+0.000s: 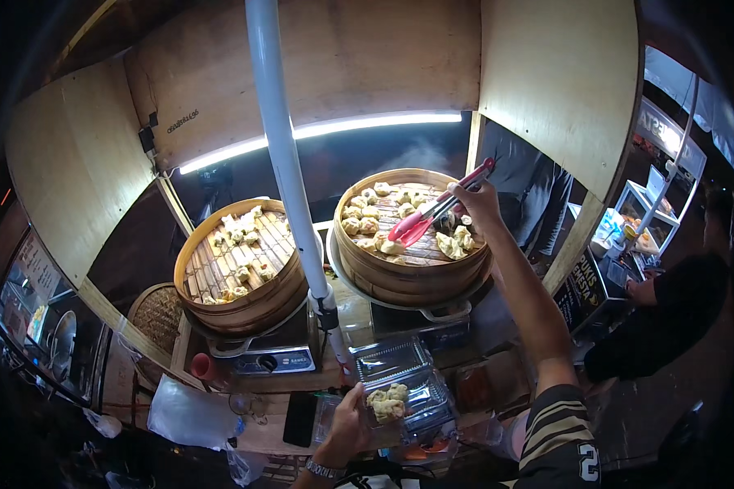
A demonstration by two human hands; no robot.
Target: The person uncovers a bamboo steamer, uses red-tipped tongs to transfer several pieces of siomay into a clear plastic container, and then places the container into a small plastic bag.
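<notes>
My right hand (476, 202) is closed round a pair of tongs (421, 222) with red tips, reaching over the right bamboo steamer (412, 281). The tongs' tips are down among the dumplings (367, 213), at one near the steamer's front; whether they grip it I cannot tell. More dumplings with wavy tops (457, 242) sit to the right of the tips. Low in front, my left hand (352, 420) holds the edge of an opened clear plastic box (426, 401). Several dumplings (388, 403) lie in the box's left part.
A second bamboo steamer (240, 314) with dumplings stands left on a gas stove (277, 361). Between the steamers rises a white pole (279, 122). A black phone (300, 419) and plastic bags (189, 411) lie on the counter. To the right, a person in dark clothes (669, 318) is by another stall.
</notes>
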